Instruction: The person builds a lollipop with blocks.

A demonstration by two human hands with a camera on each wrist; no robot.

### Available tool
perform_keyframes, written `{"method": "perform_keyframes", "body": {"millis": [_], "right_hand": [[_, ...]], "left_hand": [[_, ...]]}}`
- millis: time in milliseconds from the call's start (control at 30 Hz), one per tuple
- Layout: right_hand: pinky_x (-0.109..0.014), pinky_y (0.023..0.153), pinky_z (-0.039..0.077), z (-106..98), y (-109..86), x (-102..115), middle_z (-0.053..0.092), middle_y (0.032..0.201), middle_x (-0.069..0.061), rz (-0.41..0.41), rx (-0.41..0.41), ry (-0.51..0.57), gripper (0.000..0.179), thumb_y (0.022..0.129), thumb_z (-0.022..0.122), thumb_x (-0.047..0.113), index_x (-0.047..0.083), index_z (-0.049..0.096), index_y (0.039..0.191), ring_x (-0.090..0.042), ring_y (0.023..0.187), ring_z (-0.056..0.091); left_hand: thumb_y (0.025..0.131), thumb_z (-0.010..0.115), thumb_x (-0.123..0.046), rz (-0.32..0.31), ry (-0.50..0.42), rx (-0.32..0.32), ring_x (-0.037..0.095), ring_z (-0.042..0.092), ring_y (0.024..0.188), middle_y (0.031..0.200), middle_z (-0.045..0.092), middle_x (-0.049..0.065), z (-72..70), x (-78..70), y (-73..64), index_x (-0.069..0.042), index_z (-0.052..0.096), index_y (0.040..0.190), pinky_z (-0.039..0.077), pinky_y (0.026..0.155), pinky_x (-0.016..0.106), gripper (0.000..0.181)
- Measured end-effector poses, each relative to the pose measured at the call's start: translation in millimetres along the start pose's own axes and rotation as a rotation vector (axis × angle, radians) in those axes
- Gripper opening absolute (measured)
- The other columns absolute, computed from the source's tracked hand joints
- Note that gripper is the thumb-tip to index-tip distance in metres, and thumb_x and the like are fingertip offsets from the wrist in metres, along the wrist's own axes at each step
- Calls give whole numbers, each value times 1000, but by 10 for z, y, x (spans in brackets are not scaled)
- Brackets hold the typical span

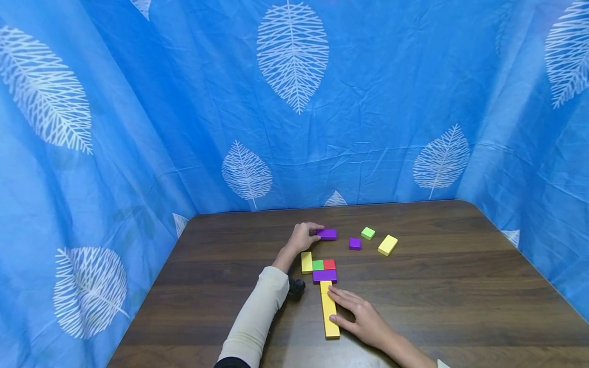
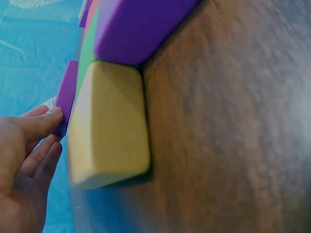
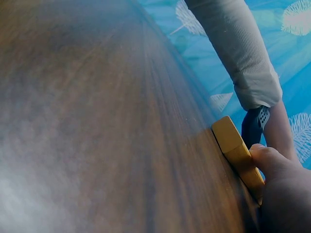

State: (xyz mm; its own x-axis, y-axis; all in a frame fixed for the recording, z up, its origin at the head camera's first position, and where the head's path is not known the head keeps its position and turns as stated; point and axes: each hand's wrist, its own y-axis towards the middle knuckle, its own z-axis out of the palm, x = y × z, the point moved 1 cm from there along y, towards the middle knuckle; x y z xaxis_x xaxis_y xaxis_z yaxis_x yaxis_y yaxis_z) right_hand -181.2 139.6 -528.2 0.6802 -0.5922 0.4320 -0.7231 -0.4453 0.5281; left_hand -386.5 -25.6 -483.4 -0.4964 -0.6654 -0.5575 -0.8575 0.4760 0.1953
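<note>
Passing room right of loose yellow block [image 1: 388, 245]; left sleeve [image 1: 257, 312], right hand [image 1: 361, 314] obstruct yellow row [image 1: 329, 319].

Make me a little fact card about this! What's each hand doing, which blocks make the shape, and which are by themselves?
Left hand: pinches a long purple block
Right hand: touches the orange row
Shape: tall yellow block, green square, red square, wide purple block, orange row
By themselves: small purple block, light green block, loose yellow block
Table: brown, wood look
Curtain: blue, white leaves
</note>
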Motion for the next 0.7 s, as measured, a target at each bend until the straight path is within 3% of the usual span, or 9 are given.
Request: {"method": "perform_keyframes", "body": {"millis": [300, 467, 700], "right_hand": [[-45, 90, 45, 2, -14, 6, 52, 132, -4, -3, -2, 2, 49, 86, 65, 34, 7, 57, 126, -26, 116, 52], [-44, 90, 45, 3, -8, -2, 52, 132, -5, -7, -7, 5, 49, 85, 66, 34, 7, 58, 126, -26, 116, 52], [-44, 90, 45, 7, 6, -3, 53, 131, -7, -20, -13, -7, 49, 85, 66, 33, 5, 58, 125, -27, 115, 52]], "left_hand": [[85, 66, -7, -57, -10, 10, 21, 55, 111, 117, 62, 6, 44, 36, -34, -11, 65, 117, 45, 91, 34, 32], [85, 66, -9, -40, -56, 4, 21, 55, 112, 118, 62, 6, 23, 60, -47, -10, 65, 117, 45, 93, 35, 32], [87, 65, -15, -1, -156, -89, 22, 52, 116, 122, 60, 7, -160, 39, -131, -6, 64, 118, 44, 94, 38, 32]]}}
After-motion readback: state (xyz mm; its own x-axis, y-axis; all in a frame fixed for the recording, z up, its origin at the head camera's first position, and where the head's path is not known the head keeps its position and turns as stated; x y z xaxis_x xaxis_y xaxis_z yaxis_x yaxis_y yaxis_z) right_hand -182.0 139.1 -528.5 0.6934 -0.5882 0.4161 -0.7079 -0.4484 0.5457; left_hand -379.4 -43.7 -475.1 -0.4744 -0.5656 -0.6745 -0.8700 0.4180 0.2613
